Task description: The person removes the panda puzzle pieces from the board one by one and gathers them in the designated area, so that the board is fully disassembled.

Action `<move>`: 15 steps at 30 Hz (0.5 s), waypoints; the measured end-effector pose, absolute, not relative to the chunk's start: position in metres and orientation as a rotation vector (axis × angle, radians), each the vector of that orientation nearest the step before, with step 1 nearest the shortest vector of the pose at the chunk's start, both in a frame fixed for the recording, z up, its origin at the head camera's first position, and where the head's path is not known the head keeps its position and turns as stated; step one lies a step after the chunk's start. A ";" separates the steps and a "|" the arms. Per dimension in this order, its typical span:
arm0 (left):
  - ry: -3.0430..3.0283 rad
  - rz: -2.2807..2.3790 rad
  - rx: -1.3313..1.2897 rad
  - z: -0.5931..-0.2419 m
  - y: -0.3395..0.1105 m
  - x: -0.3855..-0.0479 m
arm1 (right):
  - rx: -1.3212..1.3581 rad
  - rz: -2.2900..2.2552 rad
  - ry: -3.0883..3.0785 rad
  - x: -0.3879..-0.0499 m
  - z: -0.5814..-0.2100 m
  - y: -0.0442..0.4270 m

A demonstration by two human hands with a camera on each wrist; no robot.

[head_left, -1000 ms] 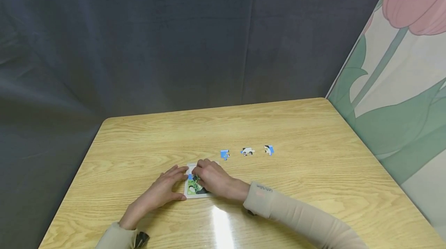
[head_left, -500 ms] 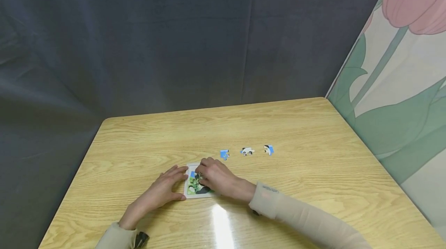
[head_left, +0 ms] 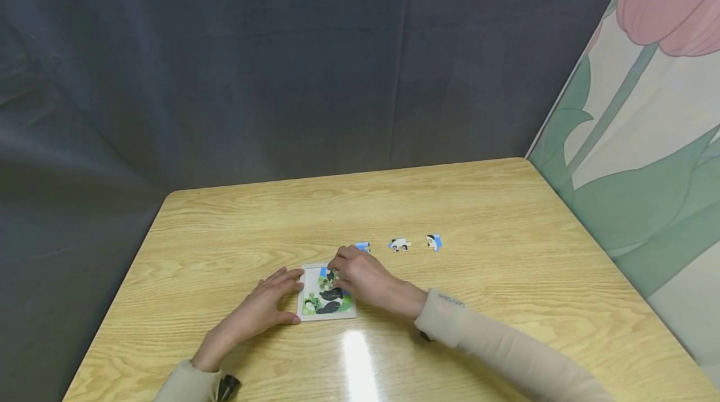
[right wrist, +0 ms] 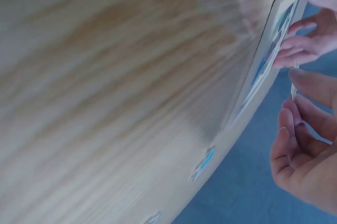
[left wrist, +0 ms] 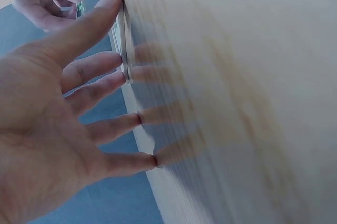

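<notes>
A white-framed puzzle tray (head_left: 329,317) lies on the table, with green and black-and-white pieces (head_left: 328,307) along its lower part; its upper left shows bare white. The left hand (head_left: 261,305) rests spread at the tray's left side, thumb and fingertips touching the edge. Over the tray's upper right, the right hand (head_left: 365,280) pinches a puzzle piece (right wrist: 294,84) between thumb and index finger, seen edge-on in the right wrist view and clear of the tray there. The fingers partly hide it in the head view.
Behind the tray lie a blue piece (head_left: 362,245) partly covered by the right hand, a panda-face piece (head_left: 399,244) and a blue-and-white piece (head_left: 435,242). A dark curtain (head_left: 281,64) hangs behind the wooden table (head_left: 478,202); a flower-patterned sheet (head_left: 635,202) stands at right.
The right hand has moved right and away from the wearer with the pinched piece, uncovering more of the tray and partly covering the blue piece. The left hand has stayed still.
</notes>
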State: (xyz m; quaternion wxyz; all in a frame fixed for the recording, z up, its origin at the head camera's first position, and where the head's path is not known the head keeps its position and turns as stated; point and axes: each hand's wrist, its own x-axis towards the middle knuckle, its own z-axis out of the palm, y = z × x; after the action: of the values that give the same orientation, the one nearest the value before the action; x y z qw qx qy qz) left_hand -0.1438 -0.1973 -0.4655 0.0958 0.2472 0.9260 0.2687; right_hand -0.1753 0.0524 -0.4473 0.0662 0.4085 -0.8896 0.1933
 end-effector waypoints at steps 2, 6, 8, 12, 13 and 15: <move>2.750 0.788 0.730 -0.466 -0.197 -0.144 | 1.221 0.611 -2.695 -0.177 -0.447 0.057; 2.755 0.782 0.724 -0.467 -0.196 -0.144 | 1.200 0.675 -2.707 -0.179 -0.447 0.065; 2.750 0.790 0.719 -0.466 -0.196 -0.144 | 1.185 0.696 -2.710 -0.181 -0.447 0.069; 2.747 0.797 0.718 -0.465 -0.196 -0.143 | 1.154 0.724 -2.714 -0.183 -0.446 0.076; 2.748 0.796 0.719 -0.465 -0.196 -0.143 | 1.150 0.730 -2.712 -0.184 -0.446 0.078; 2.749 0.794 0.723 -0.465 -0.196 -0.143 | 1.148 0.737 -2.708 -0.185 -0.446 0.081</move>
State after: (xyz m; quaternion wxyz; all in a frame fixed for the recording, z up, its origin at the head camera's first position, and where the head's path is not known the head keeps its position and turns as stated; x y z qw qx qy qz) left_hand -0.1432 -0.1959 -0.4650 0.0952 0.2439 0.9272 0.2679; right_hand -0.1849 0.0805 -0.4456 0.0548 0.3782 -0.8916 0.2428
